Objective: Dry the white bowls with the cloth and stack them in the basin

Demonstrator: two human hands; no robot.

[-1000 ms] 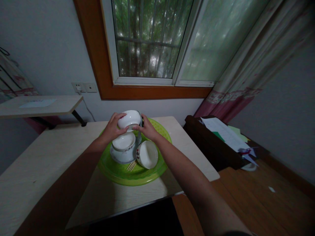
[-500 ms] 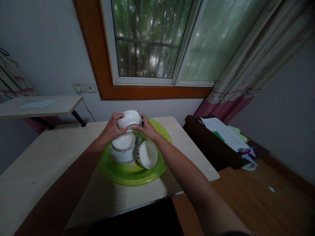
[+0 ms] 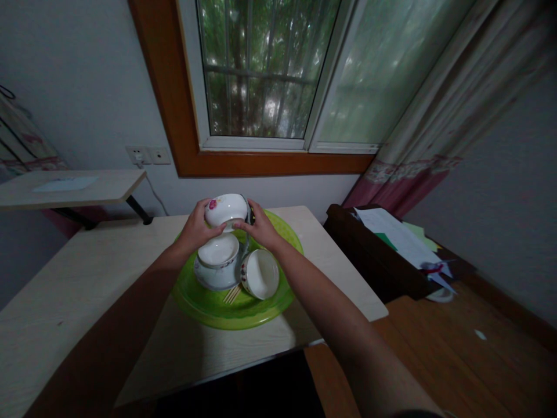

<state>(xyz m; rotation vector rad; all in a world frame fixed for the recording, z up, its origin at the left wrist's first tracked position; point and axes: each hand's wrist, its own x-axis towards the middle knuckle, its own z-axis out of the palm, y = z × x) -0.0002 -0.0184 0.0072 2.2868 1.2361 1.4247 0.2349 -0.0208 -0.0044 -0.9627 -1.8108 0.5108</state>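
A white bowl [image 3: 228, 211] with a pink flower is tilted on its side above the far part of a round green tray [image 3: 256, 319]. My left hand [image 3: 199, 228] grips its left side, thumb on the base. My right hand [image 3: 261, 226] holds its right side, some fingers hidden behind it. Beside those fingers is a narrow greyish thing I cannot make out. Below, another white bowl [image 3: 218, 251] rests on a white plate [image 3: 216, 280]. To its right a patterned bowl [image 3: 263, 275] leans tilted. Several chopsticks [image 3: 232, 294] lie between them, partly hidden.
The tray stands on a pale wooden table [image 3: 108, 267]. A raised shelf [image 3: 108, 188] is at the left, near a wall socket [image 3: 148, 155] with a cord. A dark cabinet [image 3: 369, 261] with papers stands right of the table. The window [image 3: 270, 75] is behind.
The held bowl has turned between my hands, bringing its pink flower into fuller view at the left. Both hands have shifted only slightly. The tray's things have not moved.
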